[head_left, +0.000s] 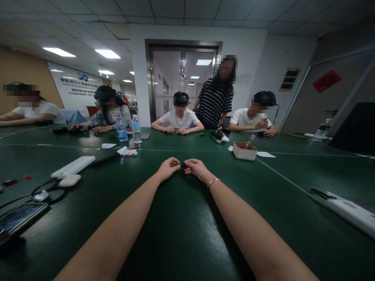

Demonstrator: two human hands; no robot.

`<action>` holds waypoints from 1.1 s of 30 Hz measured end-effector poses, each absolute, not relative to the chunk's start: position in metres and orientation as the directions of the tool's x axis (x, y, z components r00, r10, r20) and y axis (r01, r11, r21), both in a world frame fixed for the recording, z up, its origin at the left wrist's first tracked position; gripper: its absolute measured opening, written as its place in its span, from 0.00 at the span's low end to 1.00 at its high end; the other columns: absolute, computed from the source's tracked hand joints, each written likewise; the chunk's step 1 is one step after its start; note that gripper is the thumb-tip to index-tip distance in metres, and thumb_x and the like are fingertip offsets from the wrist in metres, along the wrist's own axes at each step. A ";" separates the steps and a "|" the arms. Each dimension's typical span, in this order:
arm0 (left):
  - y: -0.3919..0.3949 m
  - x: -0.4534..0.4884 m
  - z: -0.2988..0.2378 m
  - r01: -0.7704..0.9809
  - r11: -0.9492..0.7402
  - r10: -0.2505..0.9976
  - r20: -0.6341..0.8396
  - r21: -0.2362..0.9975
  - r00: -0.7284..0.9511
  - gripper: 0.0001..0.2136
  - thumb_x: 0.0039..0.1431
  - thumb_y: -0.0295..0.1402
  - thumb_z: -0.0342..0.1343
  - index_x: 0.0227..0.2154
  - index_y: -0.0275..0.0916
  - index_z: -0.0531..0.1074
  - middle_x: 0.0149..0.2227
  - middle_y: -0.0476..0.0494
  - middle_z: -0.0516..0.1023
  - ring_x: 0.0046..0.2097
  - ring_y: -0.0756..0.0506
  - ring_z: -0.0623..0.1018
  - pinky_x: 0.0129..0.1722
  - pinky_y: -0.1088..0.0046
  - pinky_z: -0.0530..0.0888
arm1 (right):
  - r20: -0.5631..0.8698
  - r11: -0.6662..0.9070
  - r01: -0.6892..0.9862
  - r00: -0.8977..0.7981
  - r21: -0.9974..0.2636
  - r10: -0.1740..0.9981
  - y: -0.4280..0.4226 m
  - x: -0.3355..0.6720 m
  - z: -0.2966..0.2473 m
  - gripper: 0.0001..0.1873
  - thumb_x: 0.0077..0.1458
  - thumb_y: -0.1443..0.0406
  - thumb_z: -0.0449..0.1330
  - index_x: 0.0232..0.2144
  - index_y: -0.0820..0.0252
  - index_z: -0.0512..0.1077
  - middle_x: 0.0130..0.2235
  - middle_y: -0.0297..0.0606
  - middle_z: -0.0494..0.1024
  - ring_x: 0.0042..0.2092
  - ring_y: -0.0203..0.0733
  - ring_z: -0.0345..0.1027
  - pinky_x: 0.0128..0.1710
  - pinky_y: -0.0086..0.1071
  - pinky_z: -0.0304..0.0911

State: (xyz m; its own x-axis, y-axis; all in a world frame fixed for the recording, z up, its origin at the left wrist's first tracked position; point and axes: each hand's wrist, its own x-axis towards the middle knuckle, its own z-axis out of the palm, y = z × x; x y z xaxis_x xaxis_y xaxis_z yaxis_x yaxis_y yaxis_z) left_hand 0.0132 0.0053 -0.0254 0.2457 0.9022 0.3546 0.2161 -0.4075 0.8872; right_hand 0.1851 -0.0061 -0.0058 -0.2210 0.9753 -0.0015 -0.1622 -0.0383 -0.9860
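Observation:
Between my two hands is a small black object, too small and dark for me to name. My left hand pinches its left end with thumb and fingertips. On the other side my right hand has its fingers closed on the right end. A silver bracelet circles my right wrist. Both hands are just above or resting on the dark green table, in its middle; which of these I cannot tell. The fingers cover most of the object.
To the left lie a white power strip, cables and a phone. Ahead stand water bottles beside crumpled paper. A small box is ahead right; another white strip lies far right. Several people sit or stand across the table.

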 end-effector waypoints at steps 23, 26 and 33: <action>0.004 0.013 -0.025 0.275 -0.358 0.921 0.289 0.892 0.260 0.12 0.52 0.35 0.51 0.39 0.37 0.67 0.31 0.47 0.72 0.32 0.50 0.71 0.34 0.73 0.68 | 0.001 -0.038 -0.150 -0.251 -0.988 0.968 -0.006 0.186 -0.007 0.02 0.54 0.74 0.58 0.32 0.69 0.67 0.22 0.38 0.72 0.21 0.33 0.68 0.21 0.23 0.68; 0.007 0.013 -0.026 0.268 -0.361 0.917 0.287 0.893 0.277 0.13 0.54 0.38 0.49 0.39 0.36 0.67 0.32 0.45 0.73 0.33 0.49 0.72 0.35 0.72 0.68 | 0.012 -0.028 -0.156 -0.255 -0.987 0.967 -0.006 0.186 -0.007 0.00 0.55 0.74 0.57 0.32 0.69 0.67 0.22 0.38 0.72 0.21 0.32 0.68 0.21 0.23 0.68; 0.005 0.015 -0.025 0.287 -0.368 0.915 0.289 0.884 0.281 0.12 0.54 0.36 0.49 0.39 0.36 0.68 0.33 0.44 0.73 0.34 0.49 0.73 0.36 0.72 0.68 | 0.012 -0.032 -0.164 -0.260 -0.986 0.966 -0.005 0.186 -0.008 0.01 0.54 0.74 0.58 0.32 0.69 0.67 0.23 0.38 0.72 0.20 0.32 0.68 0.20 0.23 0.68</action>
State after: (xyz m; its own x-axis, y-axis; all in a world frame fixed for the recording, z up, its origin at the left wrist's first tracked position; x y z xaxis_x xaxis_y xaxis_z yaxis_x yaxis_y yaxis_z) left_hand 0.0149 0.0047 -0.0246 0.2813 0.9150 0.2894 0.2872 -0.3680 0.8844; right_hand 0.1860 -0.0048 -0.0080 -0.2599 0.9656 0.0119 -0.1636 -0.0319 -0.9860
